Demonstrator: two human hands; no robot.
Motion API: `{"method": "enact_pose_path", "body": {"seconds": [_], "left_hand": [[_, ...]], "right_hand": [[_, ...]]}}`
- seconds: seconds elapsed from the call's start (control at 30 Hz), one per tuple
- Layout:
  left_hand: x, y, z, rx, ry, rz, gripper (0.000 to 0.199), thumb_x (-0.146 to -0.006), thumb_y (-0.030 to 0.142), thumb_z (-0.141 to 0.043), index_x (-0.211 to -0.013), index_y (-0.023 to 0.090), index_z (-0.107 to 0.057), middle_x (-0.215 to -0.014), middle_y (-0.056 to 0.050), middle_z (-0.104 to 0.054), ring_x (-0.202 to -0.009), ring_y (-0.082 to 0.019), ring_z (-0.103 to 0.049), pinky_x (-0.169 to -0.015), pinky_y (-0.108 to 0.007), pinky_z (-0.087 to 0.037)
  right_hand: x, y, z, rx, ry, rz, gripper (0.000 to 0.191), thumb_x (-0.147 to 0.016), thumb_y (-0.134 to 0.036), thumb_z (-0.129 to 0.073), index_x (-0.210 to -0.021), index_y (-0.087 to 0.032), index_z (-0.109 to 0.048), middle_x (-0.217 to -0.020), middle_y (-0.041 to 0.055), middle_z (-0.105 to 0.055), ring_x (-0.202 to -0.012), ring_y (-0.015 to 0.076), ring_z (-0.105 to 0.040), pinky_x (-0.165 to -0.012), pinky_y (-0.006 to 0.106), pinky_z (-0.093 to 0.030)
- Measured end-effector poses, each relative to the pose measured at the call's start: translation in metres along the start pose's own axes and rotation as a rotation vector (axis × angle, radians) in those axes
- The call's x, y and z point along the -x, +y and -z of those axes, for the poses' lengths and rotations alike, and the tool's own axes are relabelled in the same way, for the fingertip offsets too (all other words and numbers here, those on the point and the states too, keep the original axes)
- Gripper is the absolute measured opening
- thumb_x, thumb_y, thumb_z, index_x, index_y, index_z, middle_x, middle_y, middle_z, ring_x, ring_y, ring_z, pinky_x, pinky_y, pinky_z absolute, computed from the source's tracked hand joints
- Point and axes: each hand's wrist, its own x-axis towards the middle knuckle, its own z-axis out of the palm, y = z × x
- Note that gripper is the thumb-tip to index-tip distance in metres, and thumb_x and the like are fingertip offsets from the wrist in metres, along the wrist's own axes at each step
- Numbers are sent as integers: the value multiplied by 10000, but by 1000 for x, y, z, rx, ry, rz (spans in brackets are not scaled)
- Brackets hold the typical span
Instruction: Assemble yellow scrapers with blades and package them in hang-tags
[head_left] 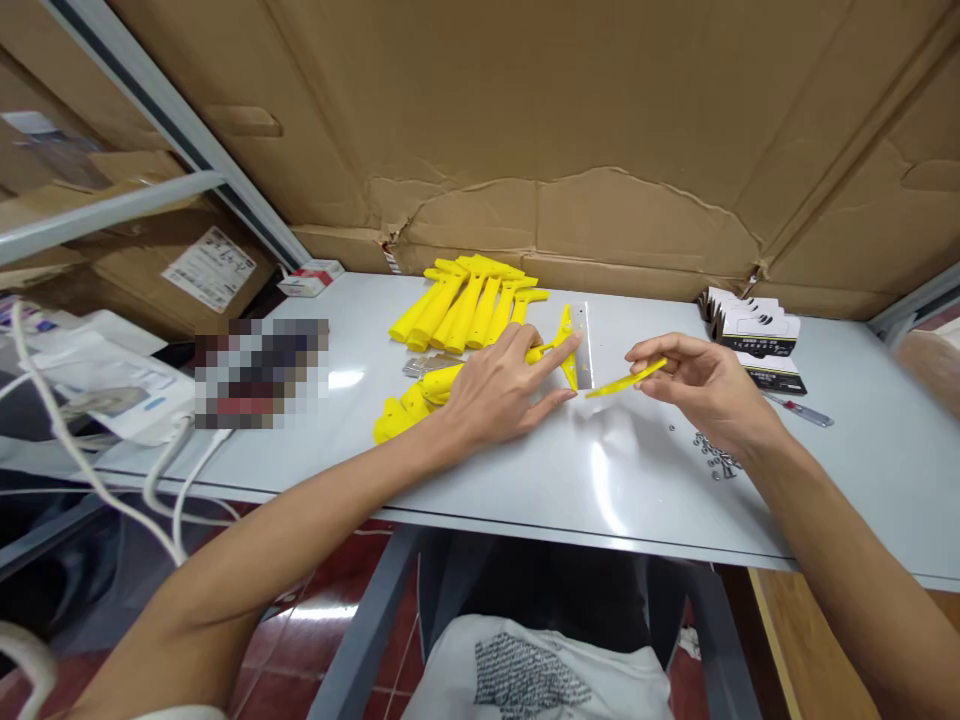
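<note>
The person seems to be partway through lining up a blade on a scraper head, with a cover piece ready in the other hand. The left hand lies over the yellow scraper on the table, forefinger reaching across the head and thumb near its closer end; the palm hides most of the handle, so I cannot tell how firmly it grips. Just right of the head lies a metal blade, both running long-ways from near the person towards the cardboard. The scraper's neck runs crosswise, its head pointing right. The right hand pinches a flat yellow strip between thumb and fingers, its long axis slanting, the free end aimed left and slightly down towards the blade. As I judge it, the next move calls for holding the head steady and turning the strip parallel to it. Loose screws lie near the right wrist.
</note>
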Motion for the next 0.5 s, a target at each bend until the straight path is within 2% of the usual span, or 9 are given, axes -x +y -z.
{"method": "enact_pose_path", "body": {"seconds": [0.1,0.17,0.27,0.37,0.43,0.5], "left_hand": [[1,0,-2,18,13,10,646,-1069,540,-655,-1650,281,-543,-1132,-119,-651,-1022,-265,-630,-652,-307,-477],[2,1,-2,21,25,16,631,-1069,523,-658,-1637,268,-556,-1123,-119,-658,-1013,-262,-628,-660,-304,-484],[2,2,-3,30,36,19,598,-1065,496,-676,-1607,262,-583,-1122,-117,-671,-1009,-254,-630,-667,-298,-492],[3,2,-3,57,30,18,575,-1064,494,-688,-1585,265,-603,-1136,-116,-677,-1021,-257,-638,-681,-309,-514],[4,3,-3,78,25,10,567,-1068,500,-688,-1574,255,-613,-1131,-114,-679,-1021,-255,-643,-709,-319,-536],[5,4,-2,84,27,-2,559,-1073,502,-685,-1563,242,-620,-1112,-113,-680,-1008,-250,-644,-721,-320,-542]], "right_hand": [[-2,-1,3,16,-10,9,219,-745,-314,-1020,-882,-246,-862,-1122,82,-779,-1182,245,-709,-1035,414,-628],[-3,-1,2,-62,-33,2,255,-757,-364,-1018,-873,-236,-830,-1130,75,-785,-1144,233,-735,-1008,425,-663],[-3,-3,2,-189,-75,-84,376,-843,-479,-954,-966,-237,-694,-1094,42,-787,-987,202,-768,-819,409,-722],[-2,-6,3,-187,-70,-172,498,-867,-554,-920,-1061,-272,-559,-898,-14,-755,-729,174,-736,-560,314,-664],[-1,-7,2,-158,-59,-184,560,-850,-541,-938,-1157,-291,-543,-827,-37,-730,-645,162,-706,-498,269,-606],[0,-8,0,-144,-86,-173,645,-819,-469,-975,-1284,-306,-559,-853,-40,-724,-682,155,-709,-545,264,-612]]}}
